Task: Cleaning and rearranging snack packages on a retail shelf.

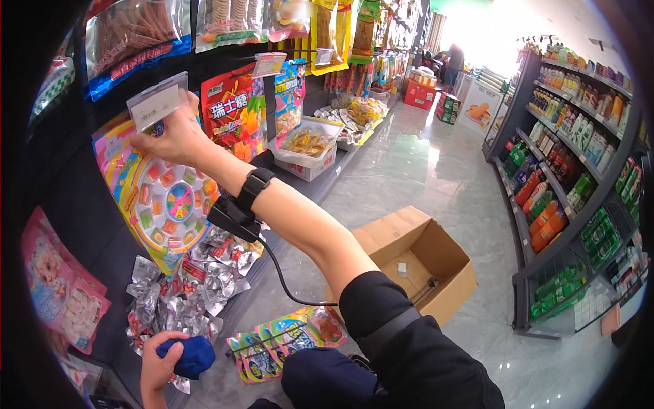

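My right hand (173, 130) is raised at the upper left, its fingers around a clear plastic price-tag holder (157, 102) on the hanging display. Just below it hangs a colourful candy pack (171, 204) with a round tray of wrapped or moulded sweets. My left hand (162, 360), low in the view, grips a crumpled blue cloth (190, 357). Beside that hand, silver-wrapped snacks (176, 301) lie heaped on the bottom shelf. Several bright candy packets (286, 340) lie on the floor by my knee, with a dark metal hook rod across them.
An open cardboard box (444, 271) stands on the floor to the right, with small items inside. A white tray of packaged snacks (308, 148) sits farther along the shelf (327, 176). Drink shelves (557, 148) line the right side. A person (453, 64) is in the far background.
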### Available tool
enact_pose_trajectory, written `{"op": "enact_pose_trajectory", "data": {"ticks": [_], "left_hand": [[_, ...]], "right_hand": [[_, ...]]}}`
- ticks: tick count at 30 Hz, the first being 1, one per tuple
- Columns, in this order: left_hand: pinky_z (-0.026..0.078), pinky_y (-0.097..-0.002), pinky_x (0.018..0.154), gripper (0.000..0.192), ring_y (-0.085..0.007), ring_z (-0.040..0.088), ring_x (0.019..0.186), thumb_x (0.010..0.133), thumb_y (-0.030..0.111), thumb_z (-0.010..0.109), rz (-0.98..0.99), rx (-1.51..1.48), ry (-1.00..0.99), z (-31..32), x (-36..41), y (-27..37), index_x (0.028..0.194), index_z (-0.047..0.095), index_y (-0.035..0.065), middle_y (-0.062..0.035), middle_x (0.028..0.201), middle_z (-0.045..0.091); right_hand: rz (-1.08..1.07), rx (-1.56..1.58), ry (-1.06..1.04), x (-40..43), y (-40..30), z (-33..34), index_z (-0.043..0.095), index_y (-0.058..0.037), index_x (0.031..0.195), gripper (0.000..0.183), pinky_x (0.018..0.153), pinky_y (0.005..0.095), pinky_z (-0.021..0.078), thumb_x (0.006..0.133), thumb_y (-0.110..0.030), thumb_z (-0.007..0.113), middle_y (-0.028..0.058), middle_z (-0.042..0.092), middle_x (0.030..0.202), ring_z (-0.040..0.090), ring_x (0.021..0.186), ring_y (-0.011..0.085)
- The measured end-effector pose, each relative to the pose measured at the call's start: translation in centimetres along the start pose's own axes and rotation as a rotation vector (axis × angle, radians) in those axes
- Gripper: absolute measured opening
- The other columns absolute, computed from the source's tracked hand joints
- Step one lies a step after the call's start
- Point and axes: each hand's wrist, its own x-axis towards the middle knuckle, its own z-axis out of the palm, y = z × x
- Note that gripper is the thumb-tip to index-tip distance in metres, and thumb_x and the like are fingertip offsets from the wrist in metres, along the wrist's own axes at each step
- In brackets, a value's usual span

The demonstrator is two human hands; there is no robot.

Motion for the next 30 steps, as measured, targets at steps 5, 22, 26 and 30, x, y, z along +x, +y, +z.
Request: {"op": "enact_pose_trajectory", "data": {"ticks": [5, 22, 26, 30], "left_hand": [[0.043, -0.0237, 0.074, 0.023, -0.0116, 0.056, 0.080, 0.075, 0.016, 0.060, 0.011, -0.013, -0.028, 1.1, 0.7, 0.7, 0.089, 0.063, -0.0023, -0.0068, 0.086, 0.062], [0.043, -0.0285, 0.085, 0.080, -0.0173, 0.055, 0.096, 0.060, 0.009, 0.077, 0.017, -0.270, -0.164, 4.2, 3.8, 1.3, 0.128, 0.034, -0.0005, -0.0100, 0.104, 0.055], [0.040, -0.0273, 0.087, 0.067, -0.0164, 0.053, 0.099, 0.070, 0.008, 0.069, -0.002, -0.288, -0.200, 5.1, 3.7, 1.2, 0.126, 0.034, -0.0045, -0.0106, 0.109, 0.053], [0.041, -0.0259, 0.085, 0.041, -0.0131, 0.053, 0.094, 0.082, 0.006, 0.057, -0.040, -0.264, -0.215, 4.9, 3.8, 0.2, 0.119, 0.044, -0.0049, -0.0090, 0.104, 0.056]], "right_hand": [[-0.073, -0.027, -0.021, -0.4, -1.0, -1.7, 0.062, -0.0088, 0.092, 0.033, 0.093, 0.0404, 0.0230, 0.067, -0.030, 0.066, 0.0124, 0.054, 0.102, 0.044, 0.100, 0.0300], [0.276, 0.539, -0.748, -19.5, -9.2, -3.9, 0.049, -0.0055, 0.107, 0.053, 0.071, 0.0344, 0.0461, 0.063, -0.021, 0.075, 0.0134, 0.050, 0.097, 0.054, 0.087, 0.0280], [0.644, 0.605, -0.848, -20.7, -9.7, -4.9, 0.044, -0.0063, 0.116, 0.064, 0.069, 0.0349, 0.0466, 0.063, -0.023, 0.076, 0.0146, 0.053, 0.097, 0.055, 0.084, 0.0258], [0.698, 0.589, -0.935, -21.9, -9.4, -5.7, 0.046, -0.0050, 0.113, 0.058, 0.067, 0.0319, 0.0458, 0.067, -0.026, 0.074, 0.0131, 0.057, 0.086, 0.057, 0.078, 0.0214]]}}
